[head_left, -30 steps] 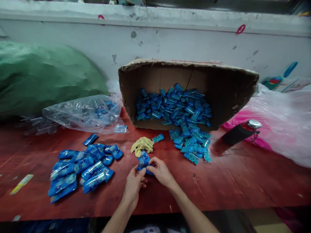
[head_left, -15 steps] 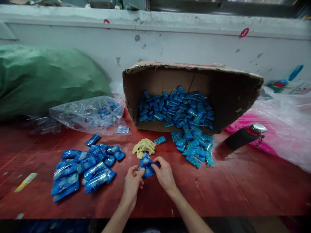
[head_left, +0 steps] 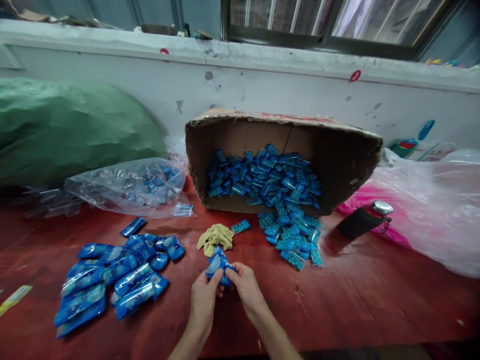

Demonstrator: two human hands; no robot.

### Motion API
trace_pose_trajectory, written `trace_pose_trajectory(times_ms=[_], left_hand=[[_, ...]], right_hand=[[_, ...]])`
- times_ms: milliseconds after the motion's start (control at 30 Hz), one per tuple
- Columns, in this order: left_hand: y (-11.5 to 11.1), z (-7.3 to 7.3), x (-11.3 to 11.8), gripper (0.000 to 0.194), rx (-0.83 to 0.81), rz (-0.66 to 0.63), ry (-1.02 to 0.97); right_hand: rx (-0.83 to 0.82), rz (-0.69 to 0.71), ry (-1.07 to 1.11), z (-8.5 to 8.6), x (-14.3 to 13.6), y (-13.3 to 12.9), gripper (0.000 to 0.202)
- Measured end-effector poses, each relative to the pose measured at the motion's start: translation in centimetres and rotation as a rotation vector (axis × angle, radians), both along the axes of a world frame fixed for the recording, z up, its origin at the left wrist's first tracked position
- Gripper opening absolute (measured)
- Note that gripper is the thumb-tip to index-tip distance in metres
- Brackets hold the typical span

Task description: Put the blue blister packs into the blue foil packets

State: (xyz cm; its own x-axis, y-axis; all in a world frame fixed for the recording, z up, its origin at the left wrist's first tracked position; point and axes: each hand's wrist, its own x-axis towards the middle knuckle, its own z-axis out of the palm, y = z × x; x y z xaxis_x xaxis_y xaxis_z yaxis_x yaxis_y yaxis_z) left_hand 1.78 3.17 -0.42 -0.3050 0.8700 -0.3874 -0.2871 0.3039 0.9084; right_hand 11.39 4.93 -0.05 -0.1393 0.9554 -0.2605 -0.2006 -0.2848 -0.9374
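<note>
Between my two hands is a blue printed packet (head_left: pixel 218 262), held at its near end. My left hand (head_left: pixel 204 295) pinches its left side with thumb and fingers. On the right side, my right hand (head_left: pixel 244 289) grips it the same way. Just beyond the packet lies a crumpled yellowish cloth-like piece (head_left: pixel 216 237), with a small blue bottle-shaped pack (head_left: pixel 240 226) beside it. A group of filled blue packets (head_left: pixel 135 267) lies to the left of my hands. Ahead and right, small blue packs (head_left: pixel 292 235) spill onto the red table (head_left: pixel 337 310).
A cardboard box (head_left: pixel 348 150) on its side holds many blue packs. Clear plastic bags (head_left: pixel 108 182) and a large green sack (head_left: pixel 75 130) lie at left. A black-sleeved bottle (head_left: pixel 362 220) stands before pink and clear plastic (head_left: pixel 423 210) at right.
My hands have come closer together on the packet, and the left now pinches its edge. The view has tilted up and shifted slightly right.
</note>
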Motion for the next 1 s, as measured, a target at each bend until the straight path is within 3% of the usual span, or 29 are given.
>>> trace_pose_trajectory(times_ms=[133,267,433,633,767,833,900,967,1000], left_hand=[[0.1,0.1,0.4,0.029,0.014,0.025,-0.06],[0.3,0.5,0.3,0.032,-0.034,0.024,-0.175],[0.3,0.6,0.0,0.032,-0.016,0.036,-0.077],[-0.1,1.1,0.0,0.03,-0.06,-0.08,-0.286],[0.0,1.4,-0.5,0.025,-0.08,-0.065,-0.354],[0.0,1.5,-0.9,0.022,-0.126,-0.062,-0.416],[0.1,1.7,-1.3,0.019,-0.177,-0.061,-0.454],[0.1,2.0,-1.5,0.019,-0.219,-0.057,-0.474],[0.0,2.2,-1.6,0.019,-0.235,-0.052,-0.481]], right_hand=[[0.029,-0.076,-0.06,-0.3,-0.4,-0.1,0.024],[0.035,-0.054,-0.075,-0.3,-0.4,-0.2,0.027],[0.028,0.003,-0.069,0.1,-0.2,-0.1,0.027],[0.094,-0.082,-0.22,-0.3,-0.2,-0.1,0.028],[0.219,0.025,-0.359,0.1,0.1,-0.3,0.032],[0.27,0.143,-0.375,0.9,0.8,0.6,0.031],[0.389,0.238,-0.522,1.7,1.7,2.6,0.024],[0.561,0.175,-0.911,2.3,2.8,5.4,0.018],[0.557,0.131,-0.983,2.4,3.3,6.9,0.021]])
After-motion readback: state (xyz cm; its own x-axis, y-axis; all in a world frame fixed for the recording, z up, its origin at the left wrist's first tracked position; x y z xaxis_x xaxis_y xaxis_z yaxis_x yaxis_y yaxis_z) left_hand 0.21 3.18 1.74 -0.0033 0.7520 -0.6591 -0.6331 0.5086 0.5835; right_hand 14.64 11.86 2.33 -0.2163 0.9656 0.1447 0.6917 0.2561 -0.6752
